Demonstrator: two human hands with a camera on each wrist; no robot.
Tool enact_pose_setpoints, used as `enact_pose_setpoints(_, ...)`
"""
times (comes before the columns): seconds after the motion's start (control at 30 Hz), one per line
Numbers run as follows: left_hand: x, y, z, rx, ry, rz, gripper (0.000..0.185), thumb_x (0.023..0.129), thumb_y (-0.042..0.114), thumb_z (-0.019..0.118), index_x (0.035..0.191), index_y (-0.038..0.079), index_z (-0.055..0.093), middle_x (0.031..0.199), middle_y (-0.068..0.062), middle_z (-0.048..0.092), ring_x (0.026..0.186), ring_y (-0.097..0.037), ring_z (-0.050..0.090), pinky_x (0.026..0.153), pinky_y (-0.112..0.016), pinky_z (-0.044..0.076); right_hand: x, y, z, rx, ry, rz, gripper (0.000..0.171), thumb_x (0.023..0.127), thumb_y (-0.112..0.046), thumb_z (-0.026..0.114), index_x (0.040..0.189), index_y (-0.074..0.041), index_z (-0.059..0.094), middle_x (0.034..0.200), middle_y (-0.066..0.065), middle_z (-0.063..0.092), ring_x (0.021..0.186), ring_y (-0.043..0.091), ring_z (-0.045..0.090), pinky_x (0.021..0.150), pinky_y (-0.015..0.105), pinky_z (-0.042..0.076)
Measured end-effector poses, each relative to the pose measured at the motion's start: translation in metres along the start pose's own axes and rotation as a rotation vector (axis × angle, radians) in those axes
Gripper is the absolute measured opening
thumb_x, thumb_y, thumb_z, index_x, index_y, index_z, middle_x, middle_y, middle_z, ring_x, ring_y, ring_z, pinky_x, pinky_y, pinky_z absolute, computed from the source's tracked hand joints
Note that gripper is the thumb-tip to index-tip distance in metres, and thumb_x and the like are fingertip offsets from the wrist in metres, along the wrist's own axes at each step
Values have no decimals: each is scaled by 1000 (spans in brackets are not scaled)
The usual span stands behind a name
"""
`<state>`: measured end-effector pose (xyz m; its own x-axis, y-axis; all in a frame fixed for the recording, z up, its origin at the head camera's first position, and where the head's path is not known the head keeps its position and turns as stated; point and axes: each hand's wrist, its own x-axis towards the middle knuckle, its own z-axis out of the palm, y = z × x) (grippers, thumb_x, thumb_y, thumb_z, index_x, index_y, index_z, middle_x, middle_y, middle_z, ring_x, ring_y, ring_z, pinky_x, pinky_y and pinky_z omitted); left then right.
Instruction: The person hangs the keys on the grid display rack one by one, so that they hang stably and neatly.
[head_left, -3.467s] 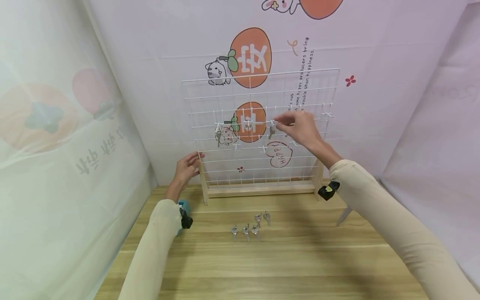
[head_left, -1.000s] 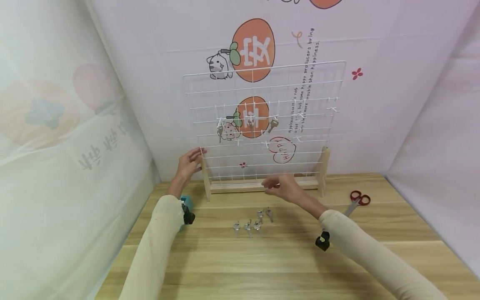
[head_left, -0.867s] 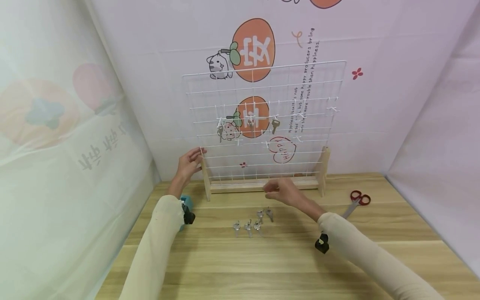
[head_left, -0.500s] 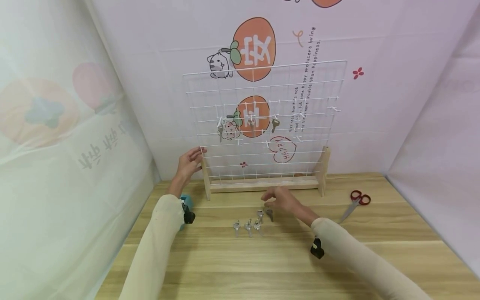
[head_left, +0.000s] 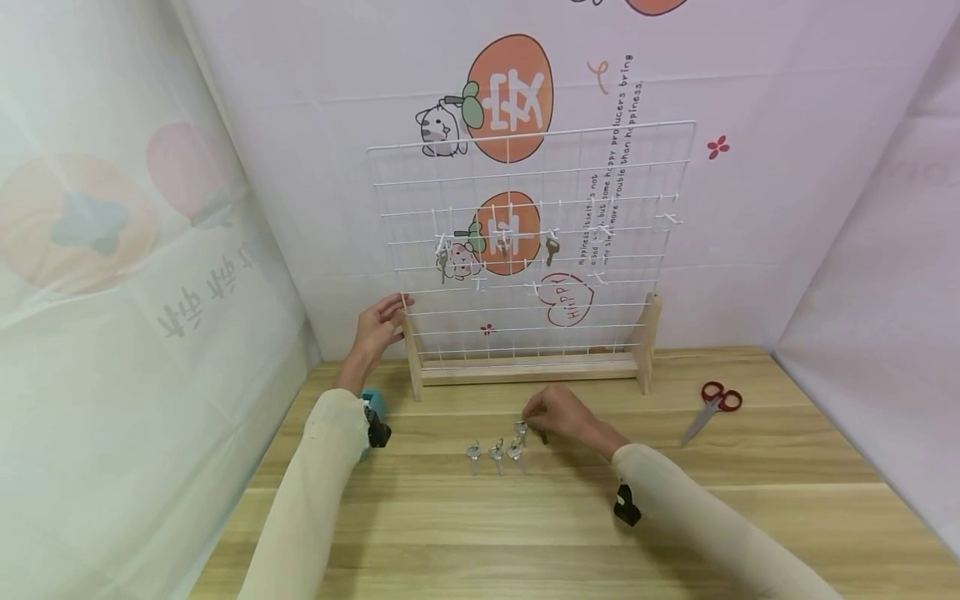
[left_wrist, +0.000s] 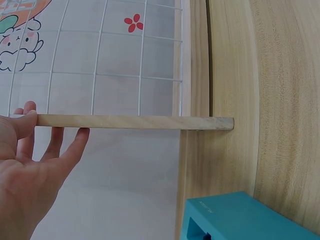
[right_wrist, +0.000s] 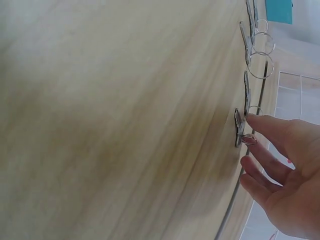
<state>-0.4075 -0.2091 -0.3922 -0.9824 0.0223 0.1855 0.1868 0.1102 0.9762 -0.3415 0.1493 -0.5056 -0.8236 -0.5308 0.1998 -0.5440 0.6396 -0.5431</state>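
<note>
- A small metal key (head_left: 521, 428) lies flat near the middle of the tabletop (head_left: 525, 533), rightmost of a short row of keys (head_left: 495, 452)
- My right hand (head_left: 558, 414) is on it, fingertip (right_wrist: 252, 121) touching its ring, fingers loosely spread, nothing gripped
- My left hand (head_left: 375, 329), fingers straight, steadies the wooden post (left_wrist: 135, 121) of the wire grid rack (head_left: 525, 242) at the back edge

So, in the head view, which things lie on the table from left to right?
Teal box → keys → right hand → scissors.
</note>
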Motion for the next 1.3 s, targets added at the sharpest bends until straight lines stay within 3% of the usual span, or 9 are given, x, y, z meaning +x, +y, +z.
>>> enact_pose_setpoints(0.13, 0, 0, 1, -8, 1, -6, 41, 109, 2, 51, 149, 3, 53, 150, -15, 57, 144, -31, 47, 109, -59, 47, 0, -1, 0, -18, 21, -11, 4, 89, -5, 81, 93, -7, 81, 94, 4, 80, 84, 15, 73, 80, 33, 62)
enact_pose_setpoints(0.33, -3, 4, 1, -23, -12, 0, 42, 109, 1, 50, 150, 0, 51, 151, -18, 56, 146, -35, 44, 110, -61, 45, 2, -5, -1, 11, 39, 8, 5, 93, -6, 78, 98, -6, 80, 96, 4, 80, 88, 20, 75, 84, 39, 62)
enact_pose_setpoints(0.57, -3, 2, 2, -1, -8, -4, 42, 109, 3, 50, 151, 1, 50, 151, -16, 56, 145, -32, 45, 111, -60, 44, 1, -9, -4, 21, 47, 4, 6, 94, -7, 77, 100, -5, 79, 89, 5, 79, 77, 16, 76, 65, 23, 59)
enact_pose_setpoints(0.73, -4, 3, 2, 6, -8, 5, 42, 109, 3, 49, 152, 1, 50, 151, -16, 55, 145, -33, 45, 111, -61, 44, 1, -14, -12, 36, 61, -16, 7, 93, -2, 77, 99, -5, 79, 94, 5, 79, 85, 19, 75, 71, 25, 61)
enact_pose_setpoints(0.87, -5, 5, 1, -10, -15, -6, 43, 109, 2, 49, 152, 1, 49, 152, -17, 55, 146, -34, 44, 112, -61, 43, 2, -18, -24, 23, 89, -52, 7, 92, -1, 77, 96, -6, 80, 95, 4, 79, 88, 19, 76, 79, 30, 63)
enact_pose_setpoints(1.07, -11, 19, 2, -41, -32, -43, 44, 108, 0, 50, 152, -3, 48, 153, -20, 52, 147, -37, 42, 113, -63, 41, 4, -27, -50, 6, 161, -153, 7, 91, 1, 77, 95, -4, 79, 92, 5, 79, 85, 20, 77, 78, 33, 64)
enact_pose_setpoints(1.3, -18, 29, 4, 4, -41, -41, 45, 108, 0, 51, 152, -5, 46, 152, -22, 52, 145, -39, 43, 111, -65, 41, 1, -41, -89, 17, 175, -123, 8, 93, -2, 76, 100, -5, 79, 95, 5, 79, 89, 21, 76, 83, 37, 63)
